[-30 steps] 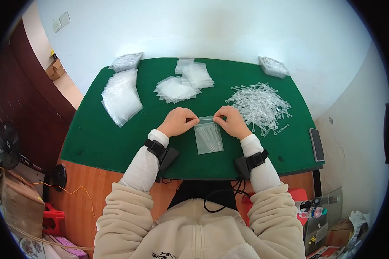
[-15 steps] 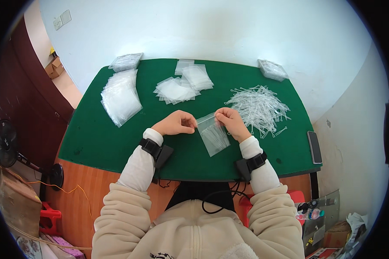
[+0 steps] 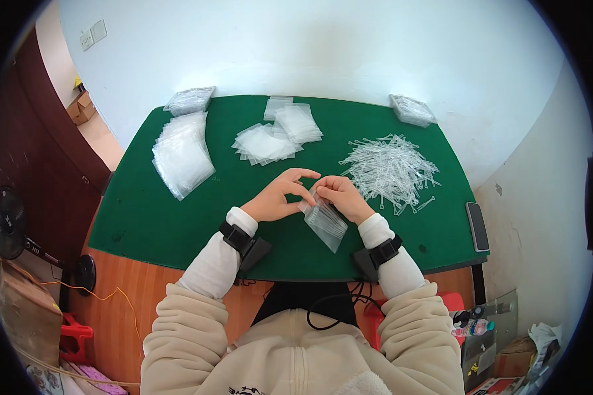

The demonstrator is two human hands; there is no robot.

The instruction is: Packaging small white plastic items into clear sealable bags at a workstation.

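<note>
Above the near middle of the green table, a clear zip bag [image 3: 327, 228] with several thin clear plastic sticks inside hangs tilted. My right hand [image 3: 346, 199] pinches its upper edge between thumb and fingers. At the bag's upper left corner is my left hand [image 3: 278, 197], its fingers apart in an open curve; whether a fingertip touches the plastic cannot be made out. Just beyond my right hand lies a loose pile of clear plastic sticks [image 3: 394, 170] with looped ends. Fanned flat clear bags [image 3: 265, 143] rest past my left hand.
A larger fan of clear bags [image 3: 183, 155] covers the table's left side. Stacked filled bags stand at the back left [image 3: 191, 100] and back right [image 3: 412, 110]. A phone [image 3: 477, 226] lies by the right edge of the green table [image 3: 151, 227]. Behind is a white wall.
My left hand has moved right and its fingers have spread near the bag's top. The bag has tilted and swung a little lower in my right hand.
</note>
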